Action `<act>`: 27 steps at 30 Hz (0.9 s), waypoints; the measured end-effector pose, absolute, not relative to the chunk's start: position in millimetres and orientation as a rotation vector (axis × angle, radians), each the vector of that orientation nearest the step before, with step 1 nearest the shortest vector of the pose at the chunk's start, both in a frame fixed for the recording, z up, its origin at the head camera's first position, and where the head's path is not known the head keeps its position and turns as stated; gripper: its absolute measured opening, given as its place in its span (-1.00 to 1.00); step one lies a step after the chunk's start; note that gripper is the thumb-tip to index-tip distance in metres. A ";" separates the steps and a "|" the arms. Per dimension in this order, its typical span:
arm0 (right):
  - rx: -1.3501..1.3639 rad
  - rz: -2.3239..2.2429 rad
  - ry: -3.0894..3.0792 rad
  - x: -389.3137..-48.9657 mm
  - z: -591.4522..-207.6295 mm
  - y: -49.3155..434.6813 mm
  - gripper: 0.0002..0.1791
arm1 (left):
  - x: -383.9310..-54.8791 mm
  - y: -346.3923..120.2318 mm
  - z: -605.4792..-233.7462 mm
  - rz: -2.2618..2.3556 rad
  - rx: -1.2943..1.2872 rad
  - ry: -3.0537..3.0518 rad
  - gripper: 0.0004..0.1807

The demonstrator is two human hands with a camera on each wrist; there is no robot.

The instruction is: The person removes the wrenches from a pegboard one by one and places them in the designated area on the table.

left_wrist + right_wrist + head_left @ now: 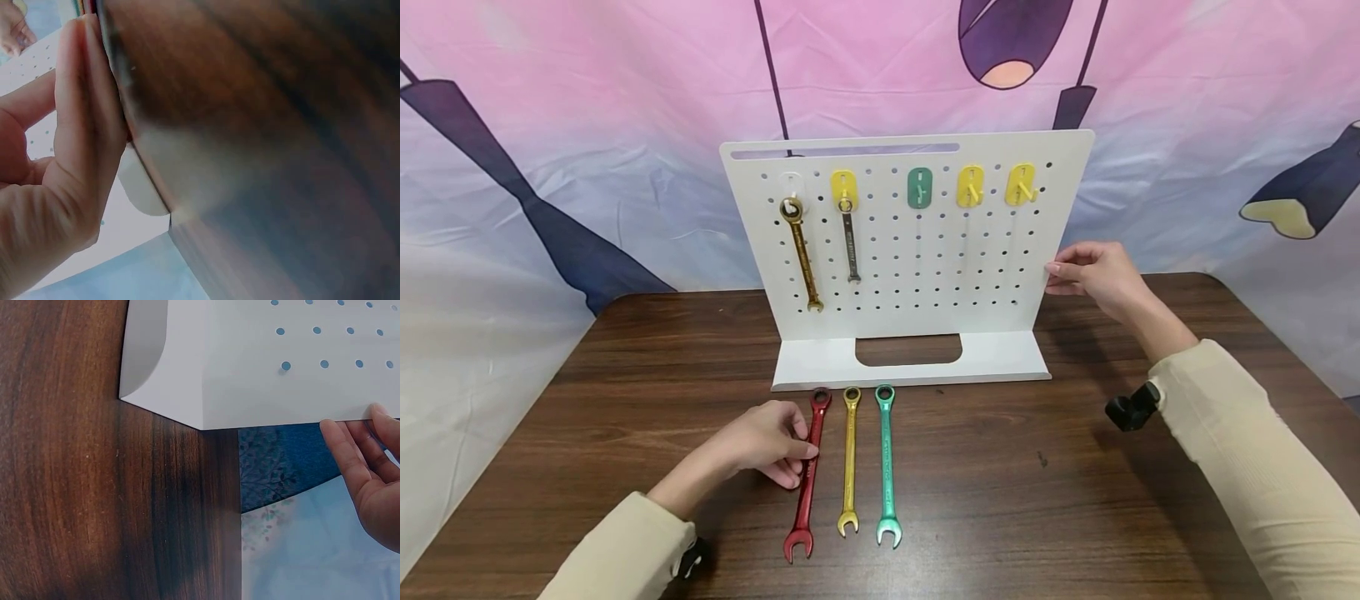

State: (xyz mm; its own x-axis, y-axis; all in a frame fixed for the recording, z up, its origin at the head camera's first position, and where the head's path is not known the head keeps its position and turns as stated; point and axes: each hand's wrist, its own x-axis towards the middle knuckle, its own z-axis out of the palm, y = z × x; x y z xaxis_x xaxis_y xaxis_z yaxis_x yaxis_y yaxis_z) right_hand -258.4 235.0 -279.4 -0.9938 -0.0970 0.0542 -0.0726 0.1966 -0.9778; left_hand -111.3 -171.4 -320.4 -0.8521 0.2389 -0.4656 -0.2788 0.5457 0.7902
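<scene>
A white pegboard stand [925, 323] stands upright on the table. At its right edge, my right hand [1101, 275] pinches the panel between thumb and fingers, as the right wrist view also shows. Before the stand lie three combination wrenches side by side: a red wrench [806, 500], a yellow wrench [850, 454] and a green wrench [887, 467]. My left hand [767, 442] has thumb and fingers at the middle of the red wrench's handle. In the left wrist view, that hand [87, 137] hides most of what it holds.
A gold-brown wrench [805, 265] and a small silver wrench [851, 242] hang from the board's left hooks. Further right are a green hook [920, 188] and two yellow hooks [971, 187] without wrenches. A patterned cloth [625, 167] hangs behind the brown wooden table [985, 500].
</scene>
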 end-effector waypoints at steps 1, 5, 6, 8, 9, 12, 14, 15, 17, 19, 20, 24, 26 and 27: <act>-0.171 -1.969 2.418 -258.2 -279.1 235.1 -0.91 | -111.7 -172.2 -319.9 1.297 -0.031 2.245 -0.80; -0.172 -1.967 2.424 -258.3 -278.9 235.5 -0.91 | -113.9 -174.6 -315.8 1.336 -0.017 2.217 -0.80; -0.171 -1.965 2.427 -258.4 -279.0 235.6 -0.91 | -114.4 -175.1 -314.7 1.342 -0.014 2.213 -0.81; -0.171 -1.963 2.429 -258.8 -279.4 235.6 -0.91 | -115.2 -175.6 -312.4 1.342 -0.010 2.212 -0.81; -0.170 -1.961 2.431 -258.9 -279.6 235.6 -0.91 | -115.5 -175.9 -311.4 1.346 -0.008 2.211 -0.81; -0.166 -1.951 2.437 -258.9 -279.7 235.5 -0.90 | -117.8 -177.3 -309.1 1.349 -0.003 2.208 -0.81; -0.165 -1.947 2.438 -258.7 -279.7 235.3 -0.90 | -119.4 -178.3 -307.6 1.350 0.004 2.203 -0.82; -0.164 -1.947 2.438 -258.6 -279.6 235.2 -0.90 | -120.4 -178.9 -306.6 1.349 0.010 2.201 -0.82; -0.166 -1.945 2.438 -258.6 -279.5 234.9 -0.89 | -122.4 -179.6 -304.0 1.340 0.023 2.207 -0.83; -0.166 -1.944 2.438 -258.6 -279.3 234.6 -0.89 | -124.7 -180.0 -301.2 1.334 0.041 2.218 -0.83; -0.167 -1.943 2.439 -258.6 -279.2 234.5 -0.88 | -126.0 -180.2 -299.7 1.334 0.049 2.221 -0.82; -0.165 -1.923 2.456 -258.3 -278.9 234.6 -0.86 | -130.4 -180.2 -294.3 1.336 0.085 2.232 -0.80; -0.163 -1.911 2.465 -258.1 -278.8 234.8 -0.84 | -132.2 -179.8 -292.1 1.333 0.091 2.239 -0.80; -0.162 -1.904 2.469 -258.0 -278.8 235.0 -0.83 | -132.9 -179.5 -291.3 1.332 0.089 2.244 -0.80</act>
State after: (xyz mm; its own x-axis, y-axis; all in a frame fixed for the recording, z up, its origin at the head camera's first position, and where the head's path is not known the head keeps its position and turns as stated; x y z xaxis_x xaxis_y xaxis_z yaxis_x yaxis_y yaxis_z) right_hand -258.0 235.0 -278.8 -0.9944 -0.0940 0.0480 -0.0703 0.2505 -0.9656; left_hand -132.9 -179.5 -291.3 -0.8602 0.3129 -0.4026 -0.2037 0.5131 0.8338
